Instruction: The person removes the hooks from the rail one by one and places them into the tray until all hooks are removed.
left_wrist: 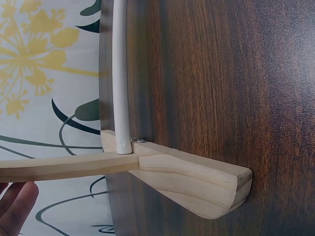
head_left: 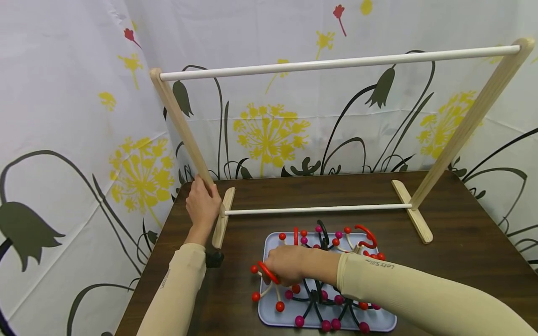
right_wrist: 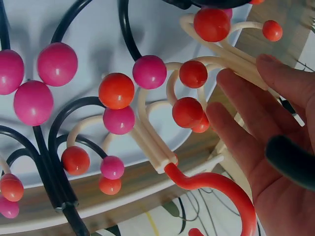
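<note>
My left hand (head_left: 203, 205) grips the left wooden upright (head_left: 185, 128) of a rack, low down near its foot (head_left: 224, 218). In the left wrist view its fingertips (left_wrist: 22, 204) show beside the upright. Over a pale blue tray (head_left: 271, 318), my right hand (head_left: 287, 264) pinches the cream stem of a branched hook with a red hooked end (head_left: 269, 273) and red ball tips. In the right wrist view, that cream stem (right_wrist: 243, 66) lies between thumb and fingers. On the tray are several similar hooks, some black with pink balls (head_left: 313, 296), others cream with red hooked ends (head_left: 367, 236).
The rack has a white top bar (head_left: 336, 64), a white lower bar (head_left: 315, 210) and a right upright (head_left: 470, 121). It stands on a dark wooden table (head_left: 458, 261). A flower-patterned curtain (head_left: 260, 28) hangs behind.
</note>
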A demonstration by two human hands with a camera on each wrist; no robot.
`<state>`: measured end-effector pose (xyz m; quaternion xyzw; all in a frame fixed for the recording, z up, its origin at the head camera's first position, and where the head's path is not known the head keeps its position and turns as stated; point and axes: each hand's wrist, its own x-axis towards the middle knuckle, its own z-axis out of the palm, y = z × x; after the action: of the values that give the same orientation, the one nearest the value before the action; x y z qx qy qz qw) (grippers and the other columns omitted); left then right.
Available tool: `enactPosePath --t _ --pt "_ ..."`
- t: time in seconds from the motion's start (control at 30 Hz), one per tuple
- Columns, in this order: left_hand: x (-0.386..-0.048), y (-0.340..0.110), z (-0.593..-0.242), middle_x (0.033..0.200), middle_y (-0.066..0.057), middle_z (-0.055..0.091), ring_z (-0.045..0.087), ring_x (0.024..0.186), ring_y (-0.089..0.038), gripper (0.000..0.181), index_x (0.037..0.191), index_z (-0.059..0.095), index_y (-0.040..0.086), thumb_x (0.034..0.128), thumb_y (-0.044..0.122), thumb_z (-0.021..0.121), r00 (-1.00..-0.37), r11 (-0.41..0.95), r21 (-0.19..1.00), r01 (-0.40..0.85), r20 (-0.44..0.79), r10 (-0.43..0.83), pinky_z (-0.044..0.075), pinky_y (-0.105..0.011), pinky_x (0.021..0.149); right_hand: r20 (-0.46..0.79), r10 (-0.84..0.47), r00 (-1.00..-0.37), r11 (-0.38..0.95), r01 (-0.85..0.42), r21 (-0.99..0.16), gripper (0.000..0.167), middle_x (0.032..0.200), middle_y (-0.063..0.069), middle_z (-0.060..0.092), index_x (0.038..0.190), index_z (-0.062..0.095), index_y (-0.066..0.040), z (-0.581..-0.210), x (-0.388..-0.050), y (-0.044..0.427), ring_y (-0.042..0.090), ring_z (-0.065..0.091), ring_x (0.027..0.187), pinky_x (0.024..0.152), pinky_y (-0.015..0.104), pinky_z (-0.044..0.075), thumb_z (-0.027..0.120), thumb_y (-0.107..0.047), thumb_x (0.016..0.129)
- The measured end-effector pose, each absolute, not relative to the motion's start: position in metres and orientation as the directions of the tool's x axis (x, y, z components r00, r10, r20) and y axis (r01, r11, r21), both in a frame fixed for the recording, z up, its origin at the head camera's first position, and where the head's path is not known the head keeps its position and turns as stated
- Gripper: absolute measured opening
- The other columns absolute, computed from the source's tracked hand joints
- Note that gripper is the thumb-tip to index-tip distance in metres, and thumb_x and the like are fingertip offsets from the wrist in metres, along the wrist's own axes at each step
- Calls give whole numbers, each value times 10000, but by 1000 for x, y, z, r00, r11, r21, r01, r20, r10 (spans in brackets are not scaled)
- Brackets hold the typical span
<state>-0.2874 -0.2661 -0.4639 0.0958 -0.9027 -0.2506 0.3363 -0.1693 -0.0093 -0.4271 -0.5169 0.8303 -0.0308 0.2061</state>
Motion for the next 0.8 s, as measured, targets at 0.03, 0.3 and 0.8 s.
enactPosePath --t 0.03,0.3,0.8 --pt "-288 -266 -463 933 -205 588 605 788 -511 348 1177 515 14 908 191 647 -756 856 517 -4 559 -341 451 -623 634 -318 -867 -383 468 -846 -255 324 897 -120 636 1073 740 -251 -427 -169 -9 17 535 761 691 177 452 803 -108 789" --pt "-287 -265 -463 946 -212 589 599 790 -511 358 1209 508 12 922 198 615 -763 849 528 -7 547 -346 445 -623 628 -329 -841 -429 512 -828 -227 172 830 -107 607 945 706 -216 -424 -168 -2 26 526 735 666 164 448 804 -171 810" --pt "-285 -265 -462 963 -229 586 589 818 -527 386 1220 503 -11 913 187 630 -753 850 527 4 561 -344 434 -631 654 -264 -824 -501 566 -708 -422 252 1030 -58 713 1116 748 -133 -378 -165 30 14 586 777 672 159 478 728 -72 872"
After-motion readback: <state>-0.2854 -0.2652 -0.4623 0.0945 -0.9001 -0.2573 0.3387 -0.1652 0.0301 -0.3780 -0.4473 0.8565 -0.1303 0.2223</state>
